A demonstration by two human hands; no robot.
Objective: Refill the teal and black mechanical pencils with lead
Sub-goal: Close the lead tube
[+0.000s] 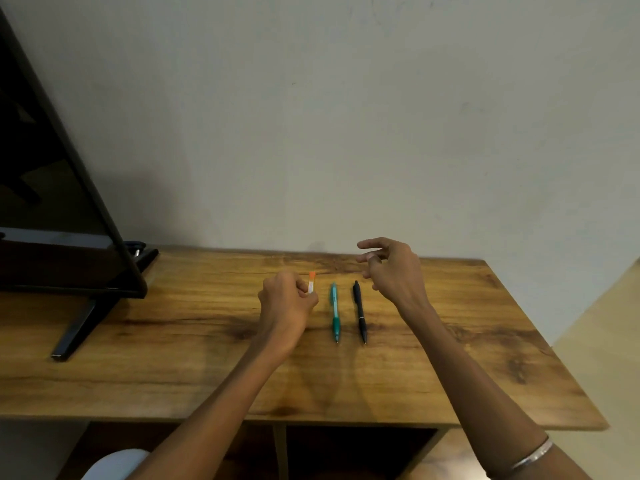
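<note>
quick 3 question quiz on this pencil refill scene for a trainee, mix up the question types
1. True or false: both pencils lie on the table.
2. Which hand holds the lead tube? A left, B right, C neither.
3. Fill in: the teal pencil lies to the ____ of the black pencil.

Key
1. True: teal pencil and black pencil lie untouched on the table.
2. A: left hand grips the orange-capped lead tube; right hand hovers open.
3. left

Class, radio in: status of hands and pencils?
Left hand grips lead tube. Right hand open, empty. Teal pencil, black pencil on table, untouched.
</note>
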